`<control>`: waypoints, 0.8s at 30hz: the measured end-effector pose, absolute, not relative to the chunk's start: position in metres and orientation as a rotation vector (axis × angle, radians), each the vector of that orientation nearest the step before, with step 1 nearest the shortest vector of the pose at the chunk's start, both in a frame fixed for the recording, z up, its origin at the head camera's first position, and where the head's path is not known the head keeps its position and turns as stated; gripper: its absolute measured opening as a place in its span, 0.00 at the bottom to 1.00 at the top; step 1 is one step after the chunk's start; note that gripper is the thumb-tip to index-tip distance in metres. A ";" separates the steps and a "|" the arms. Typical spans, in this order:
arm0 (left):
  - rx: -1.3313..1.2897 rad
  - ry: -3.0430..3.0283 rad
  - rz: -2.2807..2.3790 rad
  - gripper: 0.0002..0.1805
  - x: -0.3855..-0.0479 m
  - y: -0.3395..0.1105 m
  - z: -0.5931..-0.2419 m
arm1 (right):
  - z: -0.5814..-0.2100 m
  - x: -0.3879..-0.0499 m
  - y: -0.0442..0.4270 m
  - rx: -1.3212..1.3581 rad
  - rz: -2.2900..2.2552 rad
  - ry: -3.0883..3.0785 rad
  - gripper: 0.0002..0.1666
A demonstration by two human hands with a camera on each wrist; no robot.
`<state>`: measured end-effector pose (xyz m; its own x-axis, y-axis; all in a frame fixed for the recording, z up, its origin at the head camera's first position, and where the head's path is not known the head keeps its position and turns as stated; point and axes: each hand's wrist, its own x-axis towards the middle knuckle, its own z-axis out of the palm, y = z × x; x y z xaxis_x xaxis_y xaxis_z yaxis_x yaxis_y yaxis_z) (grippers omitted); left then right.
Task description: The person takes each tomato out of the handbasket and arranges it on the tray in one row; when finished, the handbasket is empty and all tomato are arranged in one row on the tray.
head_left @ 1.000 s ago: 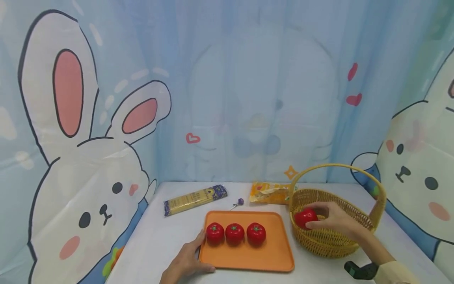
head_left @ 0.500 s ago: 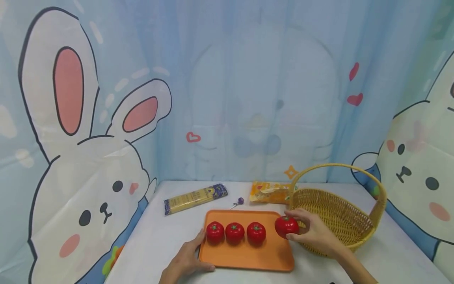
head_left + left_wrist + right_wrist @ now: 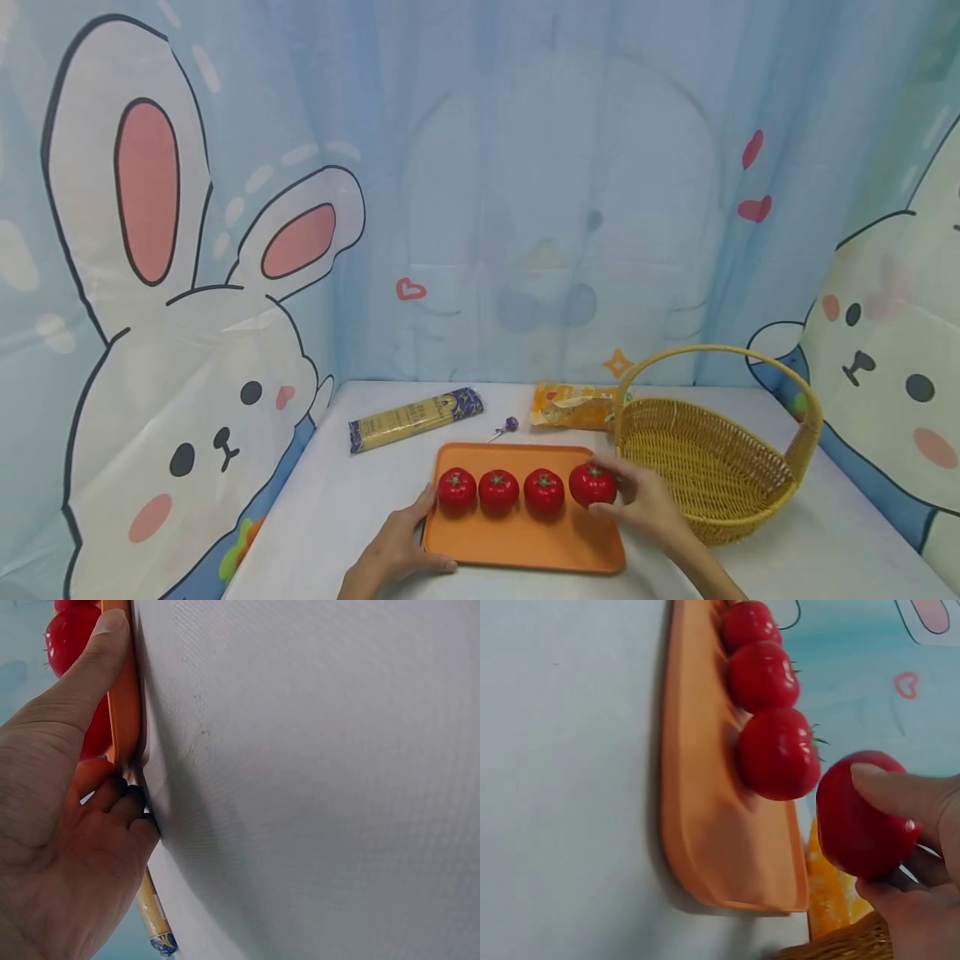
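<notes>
My right hand (image 3: 647, 505) pinches a red tomato (image 3: 588, 485) between thumb and fingers, over the right end of an orange tray (image 3: 525, 548). In the right wrist view that held tomato (image 3: 855, 825) is apart from the tray floor, beside the row. Three more tomatoes stand in a line on the tray: a left one (image 3: 457, 490), a middle one (image 3: 498, 492) and a right one (image 3: 543, 492). My left hand (image 3: 396, 546) grips the tray's near left corner. In the left wrist view its thumb (image 3: 105, 656) lies on the orange rim, and the fingers curl by the edge.
A wicker basket (image 3: 712, 532) with a tall handle stands right of the tray. Behind the tray lie a long gold-and-blue packet (image 3: 416, 419), a purple lollipop (image 3: 511, 424) and an orange-yellow bag (image 3: 573, 407). A rabbit-print curtain (image 3: 480, 208) hangs behind the white table.
My right hand has carried the tomato out of the basket and leftward over the tray, beside the other three. The left hand has stayed at the tray's corner.
</notes>
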<state>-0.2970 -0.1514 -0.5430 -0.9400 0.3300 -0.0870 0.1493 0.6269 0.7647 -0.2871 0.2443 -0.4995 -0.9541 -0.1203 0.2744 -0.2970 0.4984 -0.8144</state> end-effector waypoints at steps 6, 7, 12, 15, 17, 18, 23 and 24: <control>0.385 2.631 1.206 0.68 -0.296 -0.153 -0.542 | -0.510 -0.289 0.229 0.163 1.371 -2.606 0.45; 0.386 2.633 1.204 0.68 -0.296 -0.153 -0.543 | -0.512 -0.289 0.228 0.147 1.362 -2.609 0.45; 0.387 2.639 1.195 0.68 -0.296 -0.153 -0.544 | -0.526 -0.292 0.225 0.153 1.278 -2.609 0.45; 0.379 2.632 1.193 0.68 -0.297 -0.153 -0.545 | -0.534 -0.293 0.225 0.215 1.170 -2.583 0.44; 0.374 2.628 1.188 0.68 -0.297 -0.153 -0.546 | -0.538 -0.294 0.225 0.240 1.114 -2.568 0.44; 0.375 2.629 1.187 0.69 -0.297 -0.153 -0.546 | -0.540 -0.294 0.225 0.243 1.090 -2.569 0.44; 0.369 2.633 1.180 0.69 -0.298 -0.153 -0.544 | -0.545 -0.296 0.223 0.189 1.092 -2.609 0.44; 0.368 2.634 1.179 0.69 -0.298 -0.153 -0.544 | -0.545 -0.297 0.223 0.180 1.098 -2.620 0.44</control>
